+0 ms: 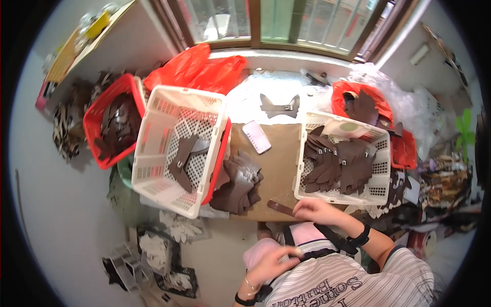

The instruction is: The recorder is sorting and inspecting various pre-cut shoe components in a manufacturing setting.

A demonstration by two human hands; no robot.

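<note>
On the near edge of the brown work mat (279, 163), seen from above, the person's right hand (317, 210) rests with its fingers curled down onto a dark brown leather strap (281, 208) lying flat there; whether they pinch it or only press on it cannot be told. Nearer the body than the mat, the left hand (271, 263) is drawn in against a pink piece (261, 250) at the lap, fingers bent and close together, seemingly gripping its edge.

Right of the mat stands a white basket (381, 189) full of brown leather cut pieces. Left of the mat a second white basket (153, 169) holds only a few pieces, with a loose pile of brown pieces (238, 187) between it and the mat. A phone (256, 136) lies on the mat's far side.

Judging from this, one strap is being picked up for handling. The next move would call for a firm pinch on the strap's end and a clean lift off the mat.
</note>
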